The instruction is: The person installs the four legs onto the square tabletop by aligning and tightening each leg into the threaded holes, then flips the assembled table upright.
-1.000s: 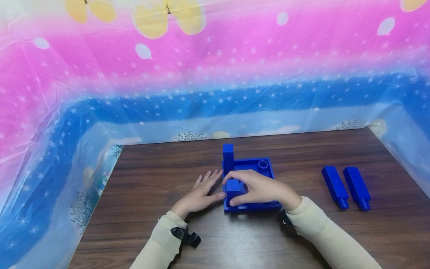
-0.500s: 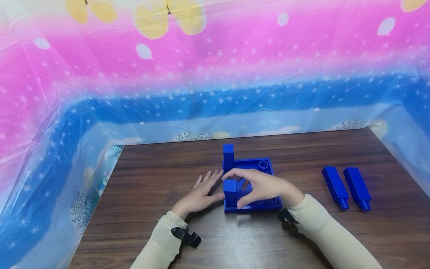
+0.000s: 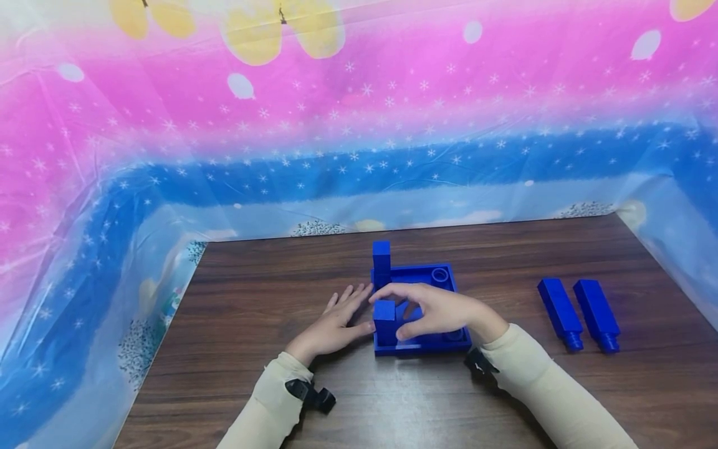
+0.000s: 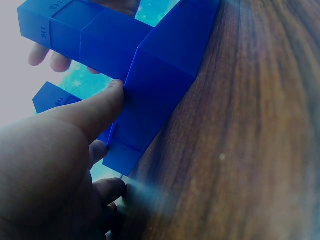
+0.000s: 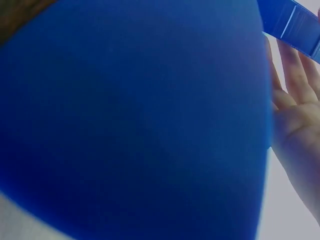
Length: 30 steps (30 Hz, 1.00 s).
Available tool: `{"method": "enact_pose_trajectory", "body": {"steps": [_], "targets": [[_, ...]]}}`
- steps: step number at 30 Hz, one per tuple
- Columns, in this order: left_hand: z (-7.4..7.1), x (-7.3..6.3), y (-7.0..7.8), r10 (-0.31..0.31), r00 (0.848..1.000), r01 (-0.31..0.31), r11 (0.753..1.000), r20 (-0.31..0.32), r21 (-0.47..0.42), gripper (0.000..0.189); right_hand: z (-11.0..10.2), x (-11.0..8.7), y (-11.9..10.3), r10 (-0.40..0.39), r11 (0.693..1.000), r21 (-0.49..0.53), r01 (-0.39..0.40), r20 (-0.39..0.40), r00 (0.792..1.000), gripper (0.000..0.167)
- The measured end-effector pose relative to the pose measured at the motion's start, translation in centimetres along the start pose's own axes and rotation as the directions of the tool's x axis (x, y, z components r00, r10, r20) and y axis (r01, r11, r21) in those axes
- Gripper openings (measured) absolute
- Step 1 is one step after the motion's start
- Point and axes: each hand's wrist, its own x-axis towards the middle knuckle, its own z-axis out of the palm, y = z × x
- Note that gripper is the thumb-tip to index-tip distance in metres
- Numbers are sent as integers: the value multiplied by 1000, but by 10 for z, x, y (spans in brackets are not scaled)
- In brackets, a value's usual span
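A shallow blue tray (image 3: 422, 350) lies on the table, with round sockets at its right corners. Two square blue posts stand upright at its left corners: a rear post (image 3: 381, 257) and a front post (image 3: 385, 325). My left hand (image 3: 330, 329) rests beside the tray's left side, fingers extended, its thumb (image 4: 107, 102) touching the outer wall in the left wrist view. My right hand (image 3: 445, 312) arches over the tray next to the front post. Its thumb stands apart from the post, and nothing is gripped. Tray plastic fills most of the right wrist view.
Two loose blue posts (image 3: 561, 315) with narrow threaded-looking ends lie side by side on the brown wooden table (image 3: 252, 280), right of the tray. A patterned cloth (image 3: 359, 156) hangs behind and along the sides.
My right hand has let go of the front post, its thumb moving right, away from it. That post has straightened slightly to the left. My left hand stays in place.
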Motion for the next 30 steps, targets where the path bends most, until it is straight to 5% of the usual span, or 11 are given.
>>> {"method": "enact_pose_trajectory", "body": {"steps": [30], "targets": [[-1, 0, 1, -4, 1000, 4, 1000, 8, 6, 80, 4, 1, -1, 3, 1000, -15, -4, -81, 997, 55]]}}
